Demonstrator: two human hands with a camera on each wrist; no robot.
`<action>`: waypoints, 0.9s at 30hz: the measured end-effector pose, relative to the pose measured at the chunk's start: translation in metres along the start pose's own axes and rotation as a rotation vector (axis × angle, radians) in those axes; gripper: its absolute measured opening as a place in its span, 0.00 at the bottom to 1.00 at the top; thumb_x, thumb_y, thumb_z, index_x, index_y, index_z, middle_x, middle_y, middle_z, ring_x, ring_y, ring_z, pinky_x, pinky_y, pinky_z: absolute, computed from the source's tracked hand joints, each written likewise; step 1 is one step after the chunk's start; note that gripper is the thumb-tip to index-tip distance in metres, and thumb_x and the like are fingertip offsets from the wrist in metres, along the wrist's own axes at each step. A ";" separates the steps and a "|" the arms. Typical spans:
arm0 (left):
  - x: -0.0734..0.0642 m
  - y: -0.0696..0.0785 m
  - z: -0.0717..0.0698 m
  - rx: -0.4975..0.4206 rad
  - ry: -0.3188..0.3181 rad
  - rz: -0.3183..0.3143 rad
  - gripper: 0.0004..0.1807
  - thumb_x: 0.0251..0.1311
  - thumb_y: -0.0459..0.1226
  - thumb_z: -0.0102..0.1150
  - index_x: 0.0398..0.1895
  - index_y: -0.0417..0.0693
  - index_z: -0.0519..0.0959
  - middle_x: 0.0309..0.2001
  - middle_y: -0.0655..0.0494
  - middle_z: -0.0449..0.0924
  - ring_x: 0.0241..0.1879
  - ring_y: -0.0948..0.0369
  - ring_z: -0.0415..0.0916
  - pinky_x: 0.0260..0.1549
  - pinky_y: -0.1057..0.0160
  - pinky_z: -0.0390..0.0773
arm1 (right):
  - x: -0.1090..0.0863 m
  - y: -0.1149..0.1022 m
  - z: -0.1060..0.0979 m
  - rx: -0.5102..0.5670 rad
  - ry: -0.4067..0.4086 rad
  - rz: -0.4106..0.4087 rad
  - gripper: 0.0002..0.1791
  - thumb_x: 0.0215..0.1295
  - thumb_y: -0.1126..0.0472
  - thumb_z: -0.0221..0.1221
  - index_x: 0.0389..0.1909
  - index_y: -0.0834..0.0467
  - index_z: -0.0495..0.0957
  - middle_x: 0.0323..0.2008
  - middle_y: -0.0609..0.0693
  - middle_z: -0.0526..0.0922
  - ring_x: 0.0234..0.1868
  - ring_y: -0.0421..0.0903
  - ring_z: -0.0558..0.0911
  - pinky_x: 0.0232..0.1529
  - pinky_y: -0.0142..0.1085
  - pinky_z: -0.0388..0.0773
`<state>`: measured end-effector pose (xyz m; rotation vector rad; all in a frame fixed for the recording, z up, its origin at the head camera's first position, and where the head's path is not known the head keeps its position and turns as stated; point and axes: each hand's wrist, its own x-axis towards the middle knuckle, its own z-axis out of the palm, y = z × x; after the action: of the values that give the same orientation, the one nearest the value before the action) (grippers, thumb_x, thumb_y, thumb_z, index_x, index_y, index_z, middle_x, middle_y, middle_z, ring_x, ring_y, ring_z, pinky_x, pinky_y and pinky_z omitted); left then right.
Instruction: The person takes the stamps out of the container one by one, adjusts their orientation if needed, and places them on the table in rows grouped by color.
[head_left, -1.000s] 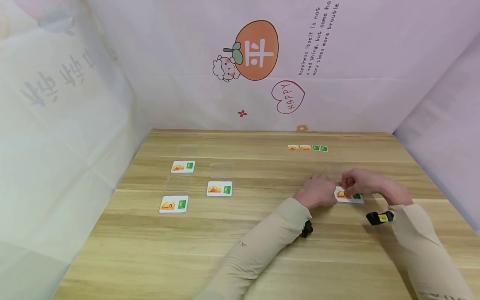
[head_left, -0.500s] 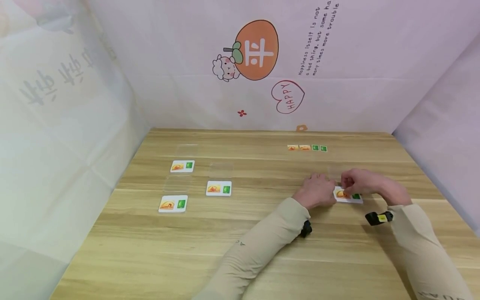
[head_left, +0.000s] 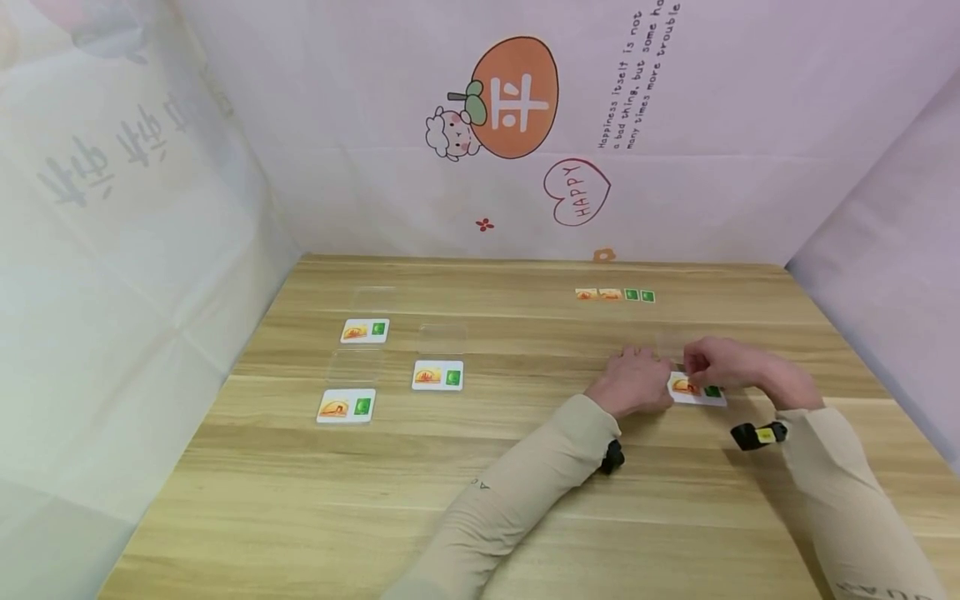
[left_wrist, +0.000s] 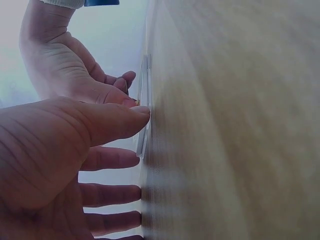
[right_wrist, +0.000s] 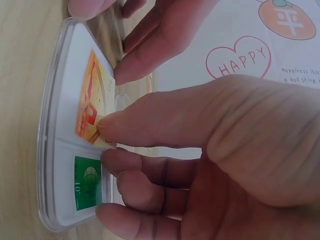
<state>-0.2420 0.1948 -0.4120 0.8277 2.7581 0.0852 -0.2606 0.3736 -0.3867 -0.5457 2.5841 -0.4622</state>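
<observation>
On the right of the table a white card in a clear case lies flat, with an orange landscape stamp and a green stamp on it. My left hand is at the case's left end; its straight thumb touches the edge and its fingers rest on the table. My right hand is over the card. Its thumb and index finger pinch a corner of the orange stamp, covering that part. The green stamp lies beside the right fingertips, partly covered in the head view.
Toward the back lie two loose orange stamps and two loose green stamps in a row. At left are three similar stamped cards, one front left, with clear lids behind them. White printed sheeting walls the table.
Both hands keep nearly the same place and pose at the card. The head view shifts very slightly; the other cards and loose stamps stay put.
</observation>
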 end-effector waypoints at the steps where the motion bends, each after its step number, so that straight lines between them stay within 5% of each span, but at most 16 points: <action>1: 0.000 0.000 -0.001 0.001 -0.001 -0.002 0.24 0.66 0.56 0.53 0.65 0.74 0.68 0.65 0.69 0.66 0.64 0.63 0.62 0.61 0.60 0.69 | 0.000 0.000 0.000 0.003 -0.002 0.003 0.04 0.61 0.67 0.61 0.30 0.59 0.75 0.25 0.46 0.74 0.26 0.41 0.70 0.26 0.31 0.66; 27: 0.001 -0.005 0.001 -0.019 0.010 0.021 0.24 0.65 0.54 0.53 0.65 0.74 0.69 0.65 0.69 0.66 0.62 0.63 0.62 0.60 0.59 0.70 | -0.006 0.001 -0.007 0.046 0.004 -0.008 0.05 0.62 0.68 0.59 0.30 0.59 0.73 0.24 0.46 0.71 0.23 0.37 0.70 0.22 0.30 0.68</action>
<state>-0.2453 0.1909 -0.4138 0.8540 2.7541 0.1198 -0.2593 0.3791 -0.3794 -0.5405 2.5689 -0.5245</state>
